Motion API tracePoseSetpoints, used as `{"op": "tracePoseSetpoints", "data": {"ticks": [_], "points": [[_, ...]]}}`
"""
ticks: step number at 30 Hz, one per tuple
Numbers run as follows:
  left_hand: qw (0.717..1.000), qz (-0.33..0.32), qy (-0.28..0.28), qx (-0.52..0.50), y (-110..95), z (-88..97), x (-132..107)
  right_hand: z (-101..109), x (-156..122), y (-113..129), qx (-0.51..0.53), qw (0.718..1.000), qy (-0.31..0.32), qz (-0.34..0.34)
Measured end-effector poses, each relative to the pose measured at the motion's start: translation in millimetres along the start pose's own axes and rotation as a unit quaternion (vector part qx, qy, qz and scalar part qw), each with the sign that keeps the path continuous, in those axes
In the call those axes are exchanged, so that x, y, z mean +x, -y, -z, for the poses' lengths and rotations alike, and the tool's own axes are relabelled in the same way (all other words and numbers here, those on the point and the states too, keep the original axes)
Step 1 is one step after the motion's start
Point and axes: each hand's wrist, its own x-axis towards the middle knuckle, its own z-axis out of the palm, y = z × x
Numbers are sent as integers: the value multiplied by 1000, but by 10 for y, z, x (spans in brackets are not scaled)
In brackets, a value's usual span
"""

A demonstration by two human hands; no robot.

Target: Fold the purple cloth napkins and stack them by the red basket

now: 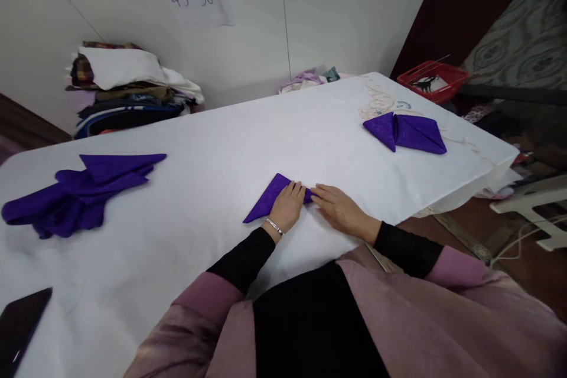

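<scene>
A purple cloth napkin (266, 201), folded to a point at its left end, lies flat on the white-covered table (221, 177) in front of me. My left hand (287, 209) rests palm down on it, fingers stretched out and a silver bracelet (273, 227) at the wrist. At the napkin's right end my right hand (341, 210) touches the cloth with its outstretched fingertips. Part of the napkin is hidden under both hands. To the right lies a folded purple napkin shape (419, 133), and to the left a loose, crumpled heap of purple cloth (84, 195).
Folded clothes (133, 91) are stacked behind the table at the left. A dark flat device (22, 328) lies at the near left corner. Beyond the far right end stands a red basket (447, 82); a white plastic stool (531, 204) is on the floor at the right.
</scene>
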Motion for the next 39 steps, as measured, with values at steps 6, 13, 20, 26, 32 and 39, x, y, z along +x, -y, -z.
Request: {"op": "tracePoseSetpoints", "data": {"ticks": [6,13,20,26,32,39], "points": [[1000,-2,10,-7,23,-53,9,-315,135,284,62,997,26,-32],[1000,-15,-2,-16,33,-32,-23,-460,46,189,47,994,41,-90],[999,0,-39,-26,233,11,-355,-423,22,166,5,996,53,-64],[997,73,-17,-18,517,84,-779,-409,22,170,-3,997,54,-58],[991,133,20,-26,646,154,-954,-441,7,152,-1,997,43,-61],[986,152,-69,13,338,336,-548,-480,-6,141,-8,998,25,-55]]}}
